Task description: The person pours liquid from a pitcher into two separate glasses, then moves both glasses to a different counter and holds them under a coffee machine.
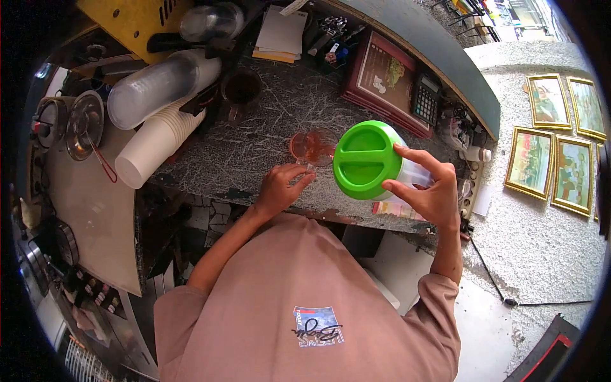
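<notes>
My right hand (426,184) is closed around a clear plastic pitcher with a bright green lid (367,178). It tilts toward the left, with the lid facing up at me and its left edge beside the rim of a clear glass mug (318,143). Some reddish liquid shows inside the mug, which stands on the dark counter. The fingers of my left hand (283,190) are pinched at the mug's handle, on the near side. Most of the pitcher's body is hidden behind its lid and my right hand.
A dark mug (240,87) stands farther back on the scratched counter (280,95). Stacked paper cups (156,143) and plastic cups (153,92) lie to the left. Red books (385,76) and a calculator (426,100) sit at the back right. Banknotes (401,210) lie near the front edge.
</notes>
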